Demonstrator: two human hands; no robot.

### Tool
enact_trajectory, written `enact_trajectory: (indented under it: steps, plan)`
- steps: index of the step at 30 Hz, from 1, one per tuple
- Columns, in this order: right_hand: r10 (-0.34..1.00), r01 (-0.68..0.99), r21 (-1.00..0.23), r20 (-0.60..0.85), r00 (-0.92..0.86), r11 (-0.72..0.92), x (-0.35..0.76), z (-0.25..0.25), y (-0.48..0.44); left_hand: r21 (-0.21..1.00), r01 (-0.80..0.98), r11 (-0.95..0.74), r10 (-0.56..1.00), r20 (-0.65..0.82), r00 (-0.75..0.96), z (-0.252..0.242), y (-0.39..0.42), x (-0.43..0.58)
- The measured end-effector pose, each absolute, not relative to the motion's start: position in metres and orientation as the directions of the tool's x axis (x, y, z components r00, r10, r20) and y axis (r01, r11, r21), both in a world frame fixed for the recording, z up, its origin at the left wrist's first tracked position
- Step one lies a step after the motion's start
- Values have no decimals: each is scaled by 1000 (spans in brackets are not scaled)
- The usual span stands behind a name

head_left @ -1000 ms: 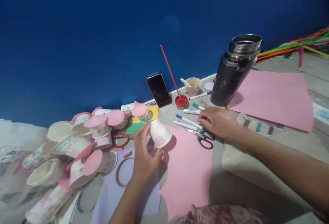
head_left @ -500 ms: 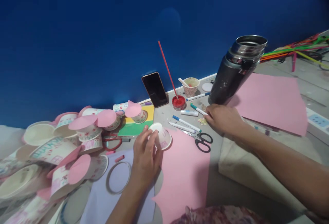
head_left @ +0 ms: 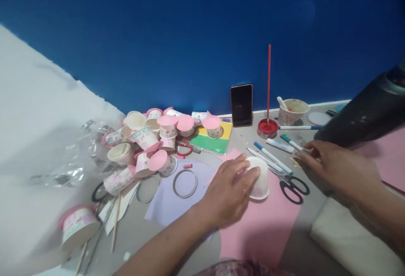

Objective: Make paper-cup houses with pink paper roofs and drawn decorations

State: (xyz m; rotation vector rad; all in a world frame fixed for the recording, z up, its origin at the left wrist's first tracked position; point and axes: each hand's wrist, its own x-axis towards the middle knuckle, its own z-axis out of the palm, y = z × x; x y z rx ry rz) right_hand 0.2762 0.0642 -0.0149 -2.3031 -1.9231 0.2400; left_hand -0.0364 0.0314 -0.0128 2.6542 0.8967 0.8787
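My left hand is closed around a white paper cup with a faint pink print. The cup is upside down, rim lowest, over the pink paper. The fingers of my right hand are drawn together at the near end of a green-ended marker; the fingertips are partly hidden. Between the hands lie black-handled scissors and several white markers, among them a blue-ended marker.
A dark flask stands by my right hand. At the back are a propped phone, a red paint pot with a stick, and a stained cup. Decorated cups crowd the left, near a tape ring on lilac paper.
My view has swung left, so everything sits further right and more of the left side shows. The left hand still holds the cup; the right hand stays at the marker.
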Motion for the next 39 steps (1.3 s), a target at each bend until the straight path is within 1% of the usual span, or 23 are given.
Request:
enact_trajectory:
  steps: [1, 2, 4, 5, 6, 7, 8, 9, 12, 13, 15, 19, 23, 27, 33, 36, 39]
  plan:
    - [985, 964, -201, -38, 170, -175, 274, -13, 64, 361, 500, -788, 616, 489, 618, -12, 30, -39]
    - [986, 966, -194, -41, 163, -168, 272, -12, 64, 383, 515, -767, 641, 500, 583, -11, 29, -42]
    - [987, 972, -177, -38, 153, -157, 270, -8, 64, 500, 539, -678, 735, 479, 480, -12, 27, -50]
    - [988, 973, -176, -36, 148, -152, 270, -6, 65, 580, 552, -599, 800, 451, 395, -13, 27, -54]
    - [987, 972, -170, -30, 157, -160, 271, -5, 66, 632, 576, -519, 854, 411, 319, -14, 27, -58]
    - [987, 975, -157, -33, 156, -159, 272, -5, 67, 636, 604, -481, 874, 399, 276, -16, 27, -61]
    - [987, 978, -137, -41, 152, -157, 274, -5, 68, 598, 639, -484, 868, 425, 259, -18, 27, -63]
    - [988, 982, -116, -52, 146, -151, 276, -6, 68, 535, 669, -516, 840, 469, 272, -20, 28, -64]
    - [989, 987, -84, -79, 128, -134, 280, -9, 70, 328, 691, -644, 711, 590, 382, -29, 27, -63]
    - [988, 987, -88, -80, 131, -138, 281, -10, 70, 285, 685, -670, 680, 604, 415, -32, 27, -62]
    - [985, 982, -105, -82, 151, -159, 282, -9, 71, 236, 675, -699, 647, 611, 457, -37, 28, -59]
    - [976, 965, -165, -102, 191, -205, 286, -1, 75, 211, 662, -719, 628, 606, 489, -42, 30, -57]
    - [977, 952, -228, -114, 180, -202, 292, 0, 79, 194, 652, -733, 610, 612, 504, -45, 31, -56]
    - [980, 940, -275, -73, 186, -199, 292, -4, 79, 207, 660, -723, 619, 618, 485, -45, 30, -56]
    - [992, 937, -334, 39, 119, -99, 282, -1, 74, 214, 695, -686, 646, 617, 448, -46, 30, -60]
    - [995, 937, -343, 57, 87, -63, 280, -4, 73, 217, 694, -686, 647, 617, 447, -47, 30, -61]
    - [995, 940, -334, 46, 86, -66, 281, -8, 73, 226, 694, -683, 655, 611, 445, -47, 30, -62]
